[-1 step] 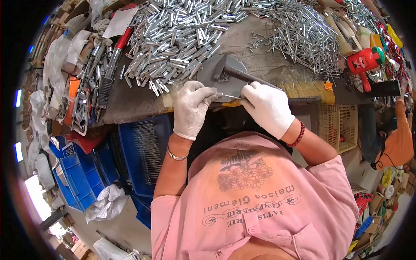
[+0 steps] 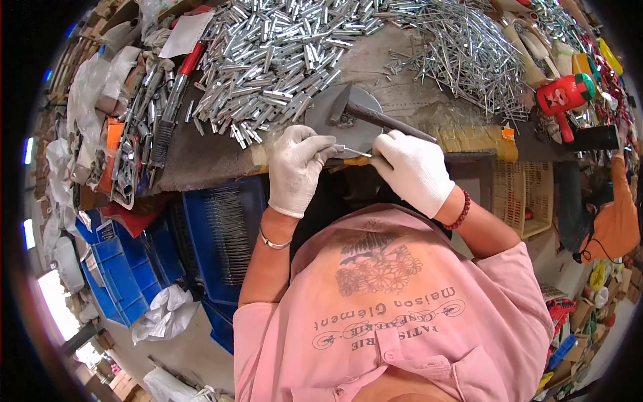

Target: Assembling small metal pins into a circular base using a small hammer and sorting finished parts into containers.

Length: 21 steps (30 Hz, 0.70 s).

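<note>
Both my hands wear white knit gloves and meet at the near edge of the workbench. My left hand (image 2: 295, 171) is closed, pinching a short silvery metal tube (image 2: 340, 147) between thumb and fingers. Out of the tube's right end runs a thin metal rod (image 2: 358, 153), tilted slightly down to the right. My right hand (image 2: 416, 173) is closed on the rod's far end, its fingertips partly hidden. Just beyond the hands lies a round grey plate (image 2: 321, 110), with a dark hammer-shaped tool (image 2: 382, 118) resting across it.
Many silvery tubes (image 2: 281, 60) are heaped at the back left, and a pile of thin rods (image 2: 469, 57) at the back right. Hand tools (image 2: 161, 127) crowd the left side. Blue bins (image 2: 124, 268) and a yellow crate (image 2: 509, 194) sit below. Another person's orange sleeve (image 2: 613, 221) shows far right.
The right hand's fingertips have shifted very slightly on the rod. Both hands otherwise keep their places.
</note>
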Tool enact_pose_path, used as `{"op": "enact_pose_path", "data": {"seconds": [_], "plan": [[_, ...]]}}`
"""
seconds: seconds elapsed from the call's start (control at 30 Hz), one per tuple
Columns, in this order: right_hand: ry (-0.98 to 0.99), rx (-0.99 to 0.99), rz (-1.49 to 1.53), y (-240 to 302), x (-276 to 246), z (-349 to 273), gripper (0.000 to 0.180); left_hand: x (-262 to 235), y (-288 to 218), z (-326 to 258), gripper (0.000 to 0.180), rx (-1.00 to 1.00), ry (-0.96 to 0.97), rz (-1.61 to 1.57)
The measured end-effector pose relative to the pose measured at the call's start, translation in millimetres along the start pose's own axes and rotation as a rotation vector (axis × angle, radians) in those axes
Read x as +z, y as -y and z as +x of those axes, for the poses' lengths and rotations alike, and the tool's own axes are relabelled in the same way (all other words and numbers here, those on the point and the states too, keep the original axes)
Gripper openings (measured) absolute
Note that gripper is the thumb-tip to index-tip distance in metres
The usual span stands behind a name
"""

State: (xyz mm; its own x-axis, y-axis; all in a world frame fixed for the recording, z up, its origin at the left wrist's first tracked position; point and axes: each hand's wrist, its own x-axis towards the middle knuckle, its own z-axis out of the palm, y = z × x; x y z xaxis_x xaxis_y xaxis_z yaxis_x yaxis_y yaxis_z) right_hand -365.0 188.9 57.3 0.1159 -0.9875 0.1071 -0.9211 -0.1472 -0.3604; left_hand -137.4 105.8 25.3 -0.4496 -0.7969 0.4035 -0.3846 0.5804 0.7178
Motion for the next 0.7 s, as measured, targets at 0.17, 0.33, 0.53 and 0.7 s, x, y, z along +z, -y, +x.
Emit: {"op": "enact_pose_path", "data": {"seconds": [0.17, 0.33, 0.53, 0.7], "plan": [[0.292, 0.191, 0.646, 8, 1, -5, 0.016, 15, -17, -29, 0.041, -0.05, -0.232, 0.082], [0.387, 0.324, 0.947, 15, 7, -12, 0.02, 16, -36, -40, 0.055, -0.572, -0.073, -0.293], [0.442, 0.362, 1.01, 29, 8, -11, 0.02, 15, -42, -40, 0.068, -0.8, -0.084, -0.679], [0.317, 0.125, 0.84, 45, 25, -6, 0.021, 10, -31, -53, 0.067, -0.769, -0.265, -0.918]]}}
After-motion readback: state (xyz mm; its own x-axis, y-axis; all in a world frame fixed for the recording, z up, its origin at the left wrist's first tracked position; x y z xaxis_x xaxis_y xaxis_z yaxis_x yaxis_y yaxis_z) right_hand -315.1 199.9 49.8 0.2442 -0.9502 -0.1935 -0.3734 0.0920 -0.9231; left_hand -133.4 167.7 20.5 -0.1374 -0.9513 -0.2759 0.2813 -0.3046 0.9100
